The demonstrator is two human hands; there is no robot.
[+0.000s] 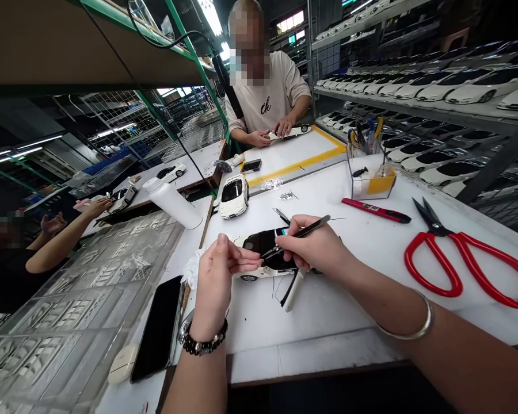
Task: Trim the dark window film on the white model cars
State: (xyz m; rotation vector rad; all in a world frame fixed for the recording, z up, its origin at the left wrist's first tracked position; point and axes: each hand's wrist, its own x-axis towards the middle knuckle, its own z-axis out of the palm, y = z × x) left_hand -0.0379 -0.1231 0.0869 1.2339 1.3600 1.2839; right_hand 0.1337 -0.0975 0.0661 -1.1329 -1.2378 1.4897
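A white model car (240,270) with a dark roof lies in front of me on the white table, and one of its doors (294,291) stands open toward me. Dark tweezers (311,227) are held in my right hand (313,244), tips pointing left over the car's side. My left hand (218,270) is at the car's left end, thumb up and fingers pressed together close to the tweezer tips. Whatever is between those fingers is too small or hidden to name.
Red-handled scissors (435,230), a red cutter (375,210) and a clear tool box (373,185) lie to the right. A white bottle (172,202), another model car (233,197) and a black phone (157,328) are leftward. A person (267,98) works opposite.
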